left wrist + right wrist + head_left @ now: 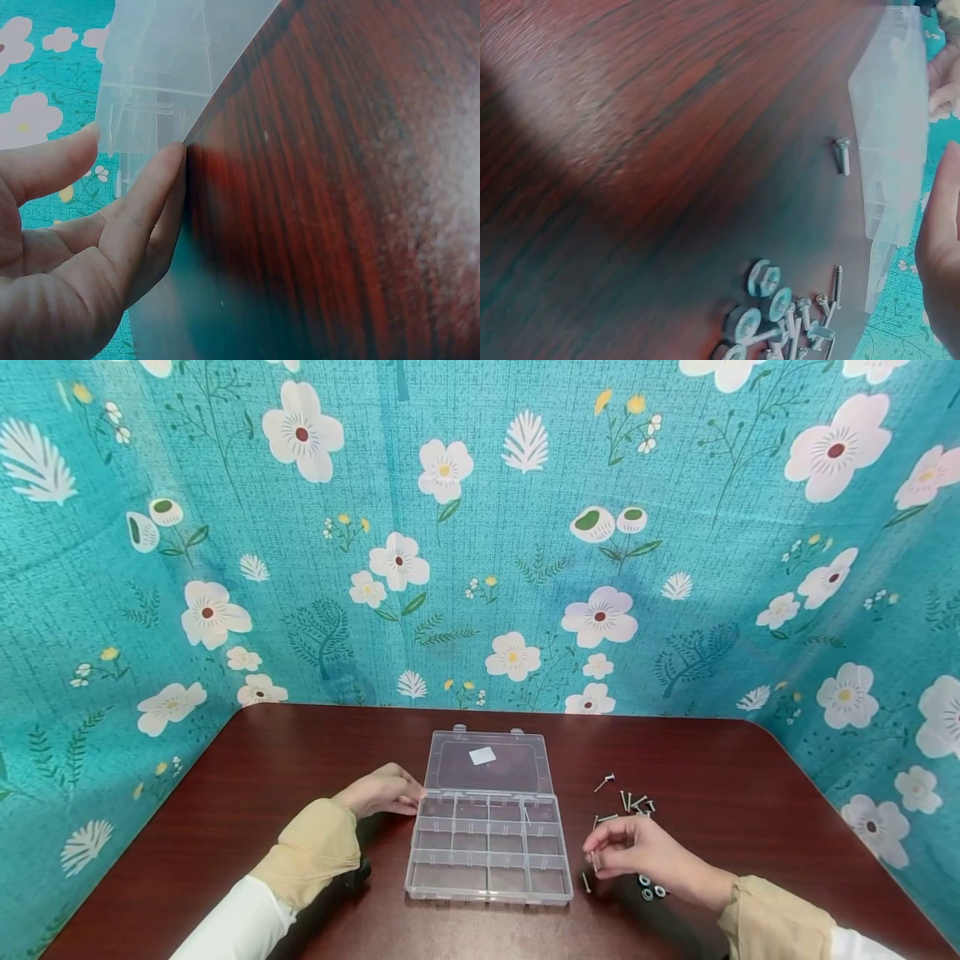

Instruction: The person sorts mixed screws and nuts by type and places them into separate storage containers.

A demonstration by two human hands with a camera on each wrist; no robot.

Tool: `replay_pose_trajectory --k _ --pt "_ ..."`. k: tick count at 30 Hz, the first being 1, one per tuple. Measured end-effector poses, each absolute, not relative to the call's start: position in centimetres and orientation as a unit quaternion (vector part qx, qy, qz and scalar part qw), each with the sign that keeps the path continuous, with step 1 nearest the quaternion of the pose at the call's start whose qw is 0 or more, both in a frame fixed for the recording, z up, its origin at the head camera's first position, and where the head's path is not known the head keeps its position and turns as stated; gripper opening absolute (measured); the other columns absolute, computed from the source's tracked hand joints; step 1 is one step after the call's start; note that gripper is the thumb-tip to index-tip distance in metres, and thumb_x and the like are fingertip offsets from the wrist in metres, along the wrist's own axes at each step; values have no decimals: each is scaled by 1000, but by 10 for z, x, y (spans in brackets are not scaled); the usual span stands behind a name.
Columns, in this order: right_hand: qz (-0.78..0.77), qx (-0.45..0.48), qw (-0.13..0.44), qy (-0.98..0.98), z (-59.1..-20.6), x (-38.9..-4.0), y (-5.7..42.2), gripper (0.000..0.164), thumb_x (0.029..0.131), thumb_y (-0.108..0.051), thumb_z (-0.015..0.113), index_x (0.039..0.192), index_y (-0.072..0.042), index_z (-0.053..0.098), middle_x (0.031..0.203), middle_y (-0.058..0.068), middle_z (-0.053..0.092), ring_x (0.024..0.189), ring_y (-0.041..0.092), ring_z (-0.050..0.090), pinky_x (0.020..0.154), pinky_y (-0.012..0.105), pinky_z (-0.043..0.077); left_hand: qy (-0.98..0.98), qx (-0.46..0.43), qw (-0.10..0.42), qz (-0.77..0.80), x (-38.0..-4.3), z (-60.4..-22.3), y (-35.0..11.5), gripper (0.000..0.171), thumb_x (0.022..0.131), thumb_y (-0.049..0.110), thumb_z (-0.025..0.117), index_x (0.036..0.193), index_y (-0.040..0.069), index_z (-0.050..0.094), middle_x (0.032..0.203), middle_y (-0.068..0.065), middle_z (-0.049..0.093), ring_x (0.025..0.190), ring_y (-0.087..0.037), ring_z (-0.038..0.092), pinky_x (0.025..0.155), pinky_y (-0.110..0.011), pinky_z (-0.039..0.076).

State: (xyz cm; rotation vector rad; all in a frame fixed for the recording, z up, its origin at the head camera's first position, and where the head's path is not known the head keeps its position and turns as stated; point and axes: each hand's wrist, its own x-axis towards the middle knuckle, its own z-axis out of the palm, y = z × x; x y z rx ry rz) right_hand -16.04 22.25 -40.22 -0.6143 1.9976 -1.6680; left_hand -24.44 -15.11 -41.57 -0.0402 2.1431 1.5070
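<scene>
A clear plastic compartment box [487, 858] lies on the table with its lid [491, 767] folded back. My left hand [384, 791] touches the box's left side near the hinge; in the left wrist view its fingers [142, 217] are nearly straight against the edge, the thumb apart. A thin screw [527, 812] is in the back right compartment. Just right of the box, my right hand [637, 849] pinches a small screw [596, 862] between thumb and fingers. Only part of that hand [939, 247] shows in the right wrist view, and its fingertips are out of frame.
A loose screw [587, 882] lies by the box's front right corner. Several screws [637, 802] and nuts with washer-like rims [647, 893] lie behind and under the right hand. A small dark object [358, 872] is by the left wrist. A floral curtain [480, 543] hangs behind the table.
</scene>
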Motion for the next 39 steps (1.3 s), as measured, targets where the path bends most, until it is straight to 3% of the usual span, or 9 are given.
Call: replay_pose_trajectory --k 12,24,27,34,39 --pt "-644 -199 200 711 -395 -166 211 33 83 1 60 100 26 47 87 5 64 76 9 62 73 37 55 799 -30 254 545 -245 -417 -149 19 86 -2 56 98 -15 62 86 -14 63 78 -18 60 76 -35 55" --pt "-628 -120 105 762 -384 -177 189 31 80 -4 67 102 15 60 98 16 65 83 21 65 77 43 53 790 -33 258 556 -245 -417 -150 22 86 -2 57 102 -17 59 88 -15 63 76 -16 59 77 -35 55" --pt "-615 -118 89 775 -385 -184 183 31 80 -3 66 104 16 59 101 24 62 83 25 65 76 45 53 795 -30 257 548 -244 -416 -150 21 86 -1 56 100 -16 60 88 -15 64 78 -18 60 77 -36 55" --pt "-609 -123 86 779 -391 -204 170 26 80 0 65 102 14 62 104 30 59 85 35 63 75 43 54 797 -27 256 547 -244 -414 -150 20 87 -1 56 101 -15 61 90 -16 64 80 -18 60 78 -36 54" --pt "-604 -126 93 782 -394 -215 160 25 80 2 63 100 17 60 99 29 60 80 34 64 74 44 53 795 -22 258 549 -244 -415 -151 21 87 -2 55 102 -16 59 89 -15 63 79 -17 60 77 -35 54"
